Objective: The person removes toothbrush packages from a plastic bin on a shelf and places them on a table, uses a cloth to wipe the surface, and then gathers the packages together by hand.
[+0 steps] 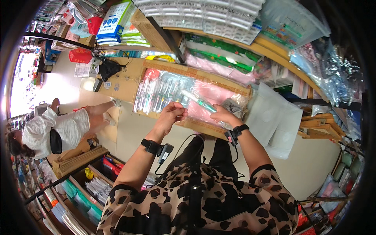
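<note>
My right hand (224, 115) grips the near end of a slim clear packet (198, 100) with a white and teal stick-like item inside. The packet slants up to the left over an open cardboard box (203, 125). My left hand (172, 116) is at the box's near edge, left of the packet and apart from it. Its fingers are curled toward the thumb, and nothing shows in them. Several similar slim packets (160, 95) lie side by side in the left part of the box. Pink plastic-wrapped goods (207, 89) and a grey bundle (234, 107) fill its right part.
White plastic sheeting (270, 121) hangs right of the box. Loaded shelves (270, 45) rise behind it. At left, a person in white (58, 129) bends near the aisle. Compartments of packaged goods (84, 199) stand at lower left. A thin cable (176, 150) hangs from my left wrist device.
</note>
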{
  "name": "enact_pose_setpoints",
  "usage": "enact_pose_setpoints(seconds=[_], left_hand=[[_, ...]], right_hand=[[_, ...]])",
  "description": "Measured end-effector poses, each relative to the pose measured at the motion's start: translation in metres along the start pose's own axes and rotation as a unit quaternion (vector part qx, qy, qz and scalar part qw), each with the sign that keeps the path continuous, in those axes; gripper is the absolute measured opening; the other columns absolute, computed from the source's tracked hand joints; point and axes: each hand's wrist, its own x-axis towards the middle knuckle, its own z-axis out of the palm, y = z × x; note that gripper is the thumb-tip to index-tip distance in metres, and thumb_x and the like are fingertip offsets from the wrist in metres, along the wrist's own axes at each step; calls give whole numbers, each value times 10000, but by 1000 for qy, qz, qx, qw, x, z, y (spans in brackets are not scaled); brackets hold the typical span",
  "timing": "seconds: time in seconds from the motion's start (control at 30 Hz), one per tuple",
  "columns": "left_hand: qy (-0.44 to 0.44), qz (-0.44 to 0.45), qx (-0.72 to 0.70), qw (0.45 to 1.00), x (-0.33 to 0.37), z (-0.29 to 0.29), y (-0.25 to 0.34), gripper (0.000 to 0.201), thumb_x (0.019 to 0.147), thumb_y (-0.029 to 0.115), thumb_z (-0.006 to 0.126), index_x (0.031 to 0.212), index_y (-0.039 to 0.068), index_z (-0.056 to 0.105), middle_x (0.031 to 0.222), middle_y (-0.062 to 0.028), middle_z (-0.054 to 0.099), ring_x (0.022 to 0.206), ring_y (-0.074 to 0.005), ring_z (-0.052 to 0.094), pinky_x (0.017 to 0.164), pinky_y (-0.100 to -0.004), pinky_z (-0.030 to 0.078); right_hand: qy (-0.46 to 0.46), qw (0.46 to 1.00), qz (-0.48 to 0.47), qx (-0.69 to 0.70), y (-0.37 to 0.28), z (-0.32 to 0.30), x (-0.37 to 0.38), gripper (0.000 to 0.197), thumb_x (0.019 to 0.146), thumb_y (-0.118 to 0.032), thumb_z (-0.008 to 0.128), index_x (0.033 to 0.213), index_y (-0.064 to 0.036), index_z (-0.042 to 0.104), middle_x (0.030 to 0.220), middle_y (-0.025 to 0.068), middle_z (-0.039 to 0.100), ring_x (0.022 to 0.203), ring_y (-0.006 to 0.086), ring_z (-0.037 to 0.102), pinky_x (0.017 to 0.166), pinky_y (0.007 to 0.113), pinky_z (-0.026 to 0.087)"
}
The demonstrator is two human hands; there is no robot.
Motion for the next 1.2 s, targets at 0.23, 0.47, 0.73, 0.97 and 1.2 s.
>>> enact_pose_setpoints(seconds=[0.23,0.47,0.73,0.97,1.2], left_hand=[[-155,110,21,982,-10,68,45,525,807,221,603,1242,52,364,1123,-67,490,1037,-158,468,895,-314,383],[-221,227,-13,948,-29,128,82,391,806,192,599,1129,43,437,962,-19,534,878,-107,495,788,-258,404],[-271,297,37,915,-54,167,111,360,827,166,571,1145,44,452,1021,-10,541,936,-93,500,821,-256,408],[-307,339,120,881,-78,196,126,387,818,174,584,1149,29,444,1008,-15,531,915,-87,487,817,-247,397],[-326,338,136,872,-78,213,125,385,819,175,584,1149,33,444,1018,-14,522,904,-88,486,792,-253,405]], right_hand=[[-50,984,-110,130,-84,0,-86,364,740,-60,539,1087,-1,448,768,21,515,636,112,513,593,246,440],[-65,975,-171,129,-116,-11,-139,413,829,-155,538,1174,33,411,990,130,570,907,195,573,808,310,456],[-6,977,-122,-176,-154,-43,-196,416,868,-281,497,1175,-7,434,1011,70,551,873,150,541,744,291,460],[201,916,-347,16,-221,-81,-244,385,862,-228,509,1187,-40,426,956,48,554,793,101,530,630,216,451],[162,923,-344,-61,-250,-83,-260,274,824,-118,549,1074,-33,474,843,10,528,616,52,491,515,175,421]])
